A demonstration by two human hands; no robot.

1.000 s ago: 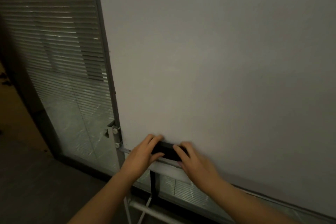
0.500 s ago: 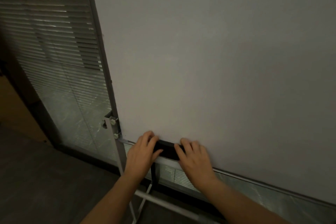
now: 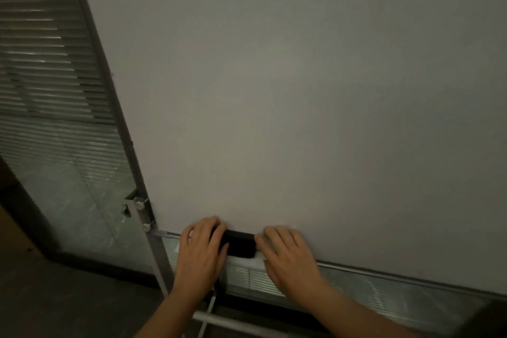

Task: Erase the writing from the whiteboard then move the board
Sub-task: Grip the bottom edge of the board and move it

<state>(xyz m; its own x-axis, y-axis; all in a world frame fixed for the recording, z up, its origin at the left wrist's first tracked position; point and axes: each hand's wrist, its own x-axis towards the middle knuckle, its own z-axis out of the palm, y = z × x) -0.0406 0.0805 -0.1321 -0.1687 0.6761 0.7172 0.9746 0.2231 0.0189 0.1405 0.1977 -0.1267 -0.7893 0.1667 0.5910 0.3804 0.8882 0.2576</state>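
Observation:
The whiteboard fills most of the view, and I see no writing on its surface. A black eraser lies against the board's lower edge on the narrow tray. My left hand covers the eraser's left end with its fingers curled over it. My right hand lies flatter, its thumb and forefinger pressed to the eraser's right end and its fingertips touching the board. The eraser is held between the two hands.
The board's white stand leg with bolts runs down at the left, and a crossbar sits low between my arms. Behind is a glass wall with blinds. Dark floor lies at the lower left.
Both hands stay at the eraser on the tray. My left hand has slid a little further over its left end. The view has shifted slightly.

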